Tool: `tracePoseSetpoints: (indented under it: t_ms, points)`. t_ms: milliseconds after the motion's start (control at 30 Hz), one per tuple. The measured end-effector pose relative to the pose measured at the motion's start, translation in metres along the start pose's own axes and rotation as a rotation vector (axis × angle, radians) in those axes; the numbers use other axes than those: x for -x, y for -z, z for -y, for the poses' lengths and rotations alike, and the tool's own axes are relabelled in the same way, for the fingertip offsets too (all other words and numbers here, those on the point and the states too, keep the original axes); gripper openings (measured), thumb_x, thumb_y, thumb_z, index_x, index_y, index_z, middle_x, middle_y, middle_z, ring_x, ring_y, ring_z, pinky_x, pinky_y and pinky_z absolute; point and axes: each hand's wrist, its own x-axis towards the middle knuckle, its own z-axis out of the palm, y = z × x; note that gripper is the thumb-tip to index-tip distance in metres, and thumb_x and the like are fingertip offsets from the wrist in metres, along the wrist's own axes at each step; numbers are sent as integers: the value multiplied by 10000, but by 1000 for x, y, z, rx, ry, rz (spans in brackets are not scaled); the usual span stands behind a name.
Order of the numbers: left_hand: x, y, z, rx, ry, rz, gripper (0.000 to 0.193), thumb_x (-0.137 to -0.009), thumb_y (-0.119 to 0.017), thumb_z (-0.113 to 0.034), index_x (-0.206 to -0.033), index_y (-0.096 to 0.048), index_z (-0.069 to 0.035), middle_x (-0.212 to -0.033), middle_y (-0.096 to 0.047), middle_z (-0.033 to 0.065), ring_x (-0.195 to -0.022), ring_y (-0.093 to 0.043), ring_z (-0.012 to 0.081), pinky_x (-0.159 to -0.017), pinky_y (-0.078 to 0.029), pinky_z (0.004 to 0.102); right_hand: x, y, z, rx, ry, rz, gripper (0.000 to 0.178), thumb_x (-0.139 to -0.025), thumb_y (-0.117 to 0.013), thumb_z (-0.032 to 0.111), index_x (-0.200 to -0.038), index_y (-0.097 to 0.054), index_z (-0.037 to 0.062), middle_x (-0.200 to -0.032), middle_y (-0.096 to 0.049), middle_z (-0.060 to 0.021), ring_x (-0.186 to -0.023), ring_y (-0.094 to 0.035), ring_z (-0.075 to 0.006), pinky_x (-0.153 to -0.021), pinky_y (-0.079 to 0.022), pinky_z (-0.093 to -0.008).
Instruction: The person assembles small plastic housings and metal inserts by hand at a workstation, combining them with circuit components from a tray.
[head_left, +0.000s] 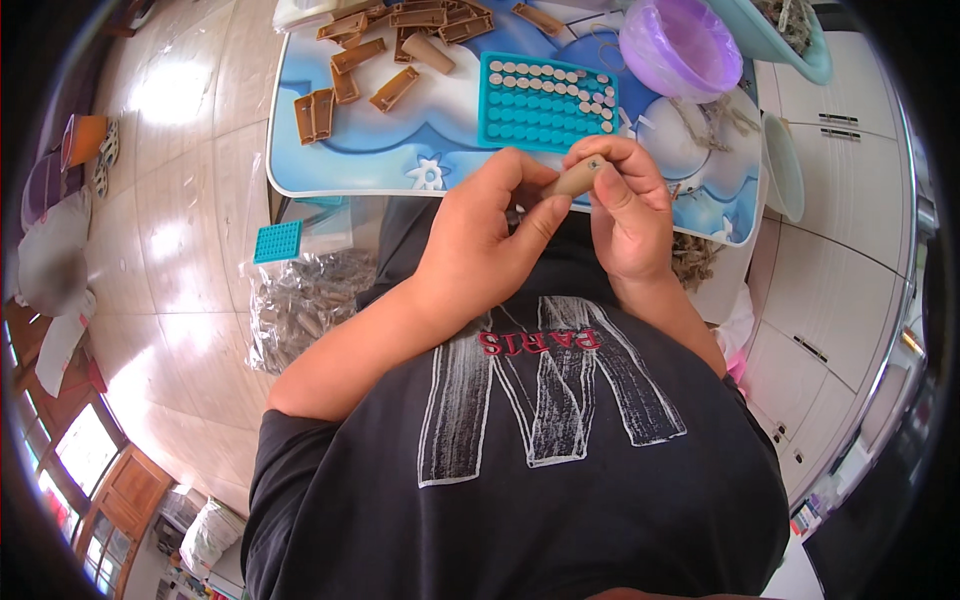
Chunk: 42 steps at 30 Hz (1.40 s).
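Observation:
Just in front of the table's near edge, both my hands hold a tan, tapered plastic piece (577,180) with a small dark spot near its right end. My left hand (480,225) is closed round the left end, thumb along its near side. The fingers and thumb of my right hand (630,205) pinch the right end. Just beyond my hands lies a teal tray (483,120) of small round wells, with whitish discs in the far rows and at the right. Several loose brown plastic pieces (395,88) of similar shape lie farther left.
A purple basin (650,55) with a clear liner and a light-blue basin (815,65) stand at the far right. Fibrous scraps (715,125) lie near them. Left of my legs are a clear bag of brownish pieces (310,300) and a small teal tray (278,242).

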Motion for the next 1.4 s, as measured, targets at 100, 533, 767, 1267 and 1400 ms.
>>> tracePoseSetpoints:
  t_ms: [100, 533, 767, 1267, 1400]
  points:
    - [-8, 4, 9, 597, 319, 177, 180, -909, -587, -121, -1031, -543, 4, -881, -618, 79, -762, -598, 131, -691, -510, 268, 10, 2, 4, 288, -146, 27, 279, -890, -626, 220, -1065, -587, 6, -994, -615, -81, -917, -566, -155, -834, -436, -303]
    - [-16, 13, 27, 1194, 664, 273, 326, -989, -386, -232, -1212, -494, -19, -963, -601, 60, -769, -588, 126, -842, -521, 317, -8, 66, 22, 2002, 381, -112, 595, -775, -629, 504, -1169, -591, 59, -1202, -532, -80, -1170, -414, -331, -955, -355, -453]
    - [-19, 13, 30, 1229, 677, 286, 346, -995, -352, -233, -1212, -483, 2, -958, -598, 69, -768, -589, 129, -845, -520, 320, 7, 60, 25, 2014, 303, -49, 586, -749, -655, 495, -1148, -609, 68, -1219, -525, -66, -1207, -389, -337, -977, -315, -468]
    - [-16, 14, 38, 1346, 662, 366, 370, -1001, -332, -232, -1230, -470, 23, -962, -602, 70, -750, -593, 126, -833, -533, 322, 59, 75, 28, 1962, 444, -75, 381, -665, -761, 255, -1006, -683, 105, -1039, -605, -5, -1094, -480, -254, -910, -349, -384]
    - [-16, 11, 35, 1252, 653, 315, 345, -990, -390, -228, -1223, -475, 12, -995, -603, 81, -793, -608, 133, -853, -526, 322, 63, 80, 22, 1881, 540, -124, 286, -649, -762, 147, -927, -698, 119, -955, -624, 10, -1017, -531, -234, -878, -372, -352]
